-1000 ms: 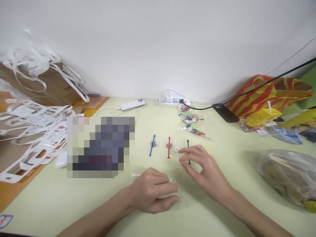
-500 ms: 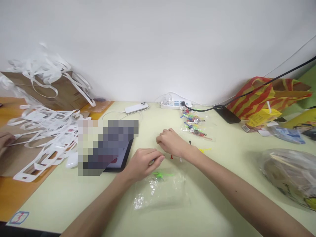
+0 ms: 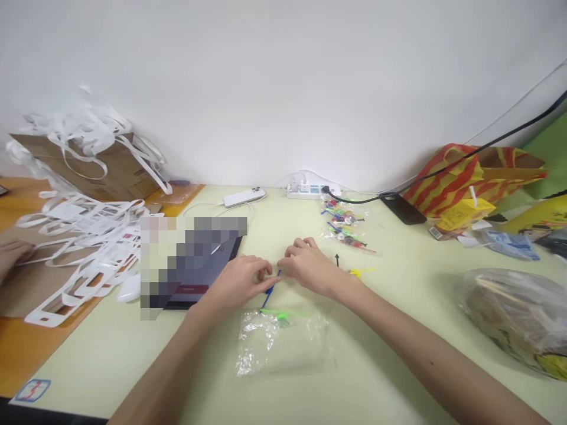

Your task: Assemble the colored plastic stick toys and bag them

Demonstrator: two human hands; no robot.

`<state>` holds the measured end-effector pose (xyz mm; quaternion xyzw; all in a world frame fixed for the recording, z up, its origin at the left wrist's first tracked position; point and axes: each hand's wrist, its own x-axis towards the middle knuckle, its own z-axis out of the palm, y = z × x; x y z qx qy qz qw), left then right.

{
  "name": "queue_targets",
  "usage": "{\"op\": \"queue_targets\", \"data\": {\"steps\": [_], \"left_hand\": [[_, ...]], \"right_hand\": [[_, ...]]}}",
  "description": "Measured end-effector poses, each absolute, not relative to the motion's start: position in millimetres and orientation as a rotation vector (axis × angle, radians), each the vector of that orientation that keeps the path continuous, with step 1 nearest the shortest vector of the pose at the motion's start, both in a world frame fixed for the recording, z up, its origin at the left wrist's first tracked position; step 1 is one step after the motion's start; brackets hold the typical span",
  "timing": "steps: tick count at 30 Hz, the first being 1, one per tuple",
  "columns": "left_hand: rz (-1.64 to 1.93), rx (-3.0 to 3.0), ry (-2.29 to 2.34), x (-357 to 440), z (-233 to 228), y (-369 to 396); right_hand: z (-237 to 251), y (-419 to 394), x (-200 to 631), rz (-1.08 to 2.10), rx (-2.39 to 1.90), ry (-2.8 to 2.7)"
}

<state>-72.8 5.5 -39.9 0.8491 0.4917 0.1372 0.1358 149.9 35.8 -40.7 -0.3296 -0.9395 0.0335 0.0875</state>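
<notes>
My left hand (image 3: 241,280) is closed, its thumb and index finger pinching a thin blue plastic piece (image 3: 268,291) that slants down toward the table. Close beside it, my right hand (image 3: 305,265) has its fingers bent together at the upper end of the same piece; whatever sits between those fingertips is hidden. Below both hands lies a clear plastic bag (image 3: 283,354) with a bright green plastic piece (image 3: 282,319) at its top edge. Past my right wrist are a yellow plastic piece (image 3: 356,273) and a small black arrow-shaped piece (image 3: 337,260).
Clear bags of coloured parts (image 3: 348,221) lie before a power strip (image 3: 305,189). A tablet (image 3: 208,268) and white phone (image 3: 244,196) are left, with white straps (image 3: 88,236) and another person's hand (image 3: 15,254) beyond. A plastic-wrapped bundle (image 3: 509,319) stands right.
My left hand has shifted left and turned, so the blue piece now shows between my hands. My right hand has dropped slightly, and its arm now covers the small red and white pieces.
</notes>
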Motion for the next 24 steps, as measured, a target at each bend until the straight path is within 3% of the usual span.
{"op": "queue_targets", "data": {"steps": [7, 14, 18, 24], "left_hand": [[0.508, 2.466, 1.455, -65.7, -48.3, 5.1], [1.242, 2.345, 1.500, -62.3, -45.7, -2.5], [0.803, 2.466, 1.202, -54.2, -40.8, -11.2], [0.396, 2.436, 1.073, -35.5, -42.8, -17.0]], "right_hand": [[-48.1, 41.3, 139.7, -0.082, -0.788, -2.877], [-11.3, 37.5, 185.3, -0.204, -0.913, -2.567], [7.4, 0.7, 242.0, -0.085, -1.003, -2.424], [-14.8, -71.8, 286.0, 0.458, -1.249, -2.446]]}}
